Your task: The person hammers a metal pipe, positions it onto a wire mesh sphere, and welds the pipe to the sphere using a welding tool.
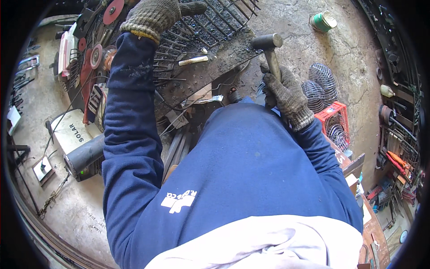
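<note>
My right hand (289, 94), in a grey-brown knitted glove, is closed around the handle of a hammer (267, 42). The dark cylindrical hammer head points up, beside the edge of a dirty metal worktable (228, 57). At the upper left, my left hand (154, 18) wears a matching glove with a yellow cuff edge. It rests at a grate of dark metal bars (226, 20); one digit stretches right across the bars, and the other fingers are largely out of sight. A pale stick (193, 61) lies near the grate among dark grit.
Left of my arm are red grinding discs (113, 11), cables and a white box-shaped machine (74, 130). On the concrete floor to the right lie a green wire spool (324, 21), wire coils (320, 85) and a red crate (339, 117). Tools crowd the far right edge.
</note>
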Action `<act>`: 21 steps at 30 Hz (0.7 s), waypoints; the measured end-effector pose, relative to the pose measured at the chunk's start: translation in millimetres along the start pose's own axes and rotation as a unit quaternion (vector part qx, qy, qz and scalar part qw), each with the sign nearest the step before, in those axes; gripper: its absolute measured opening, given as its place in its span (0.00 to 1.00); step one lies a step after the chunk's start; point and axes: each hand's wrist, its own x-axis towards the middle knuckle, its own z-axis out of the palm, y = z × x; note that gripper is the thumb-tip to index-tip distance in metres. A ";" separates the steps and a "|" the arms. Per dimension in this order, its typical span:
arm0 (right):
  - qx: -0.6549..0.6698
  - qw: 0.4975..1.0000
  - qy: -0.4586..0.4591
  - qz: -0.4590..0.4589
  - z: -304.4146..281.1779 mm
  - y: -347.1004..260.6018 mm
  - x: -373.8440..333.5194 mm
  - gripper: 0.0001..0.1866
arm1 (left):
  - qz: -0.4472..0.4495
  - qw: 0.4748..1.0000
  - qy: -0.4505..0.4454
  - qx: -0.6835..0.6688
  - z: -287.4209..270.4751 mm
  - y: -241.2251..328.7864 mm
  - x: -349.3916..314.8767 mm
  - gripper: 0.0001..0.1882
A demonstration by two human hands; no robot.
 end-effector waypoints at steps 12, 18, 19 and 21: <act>-0.010 0.999 -0.003 0.039 9.9 1.0 17.2 0.22 | 0.018 0.999 0.034 0.003 4.3 -2.4 -11.5 0.50; -0.008 0.997 -0.007 0.071 17.2 -12.8 12.0 0.21 | -0.029 1.000 -0.006 0.004 -4.1 7.1 -11.4 0.51; -0.008 0.998 -0.008 0.067 18.1 -15.3 11.0 0.21 | -0.025 1.000 -0.001 0.000 -4.4 6.4 -13.2 0.51; -0.005 0.997 -0.012 0.074 17.4 -12.4 13.0 0.22 | -0.002 1.000 0.027 0.002 2.2 -1.0 -12.7 0.51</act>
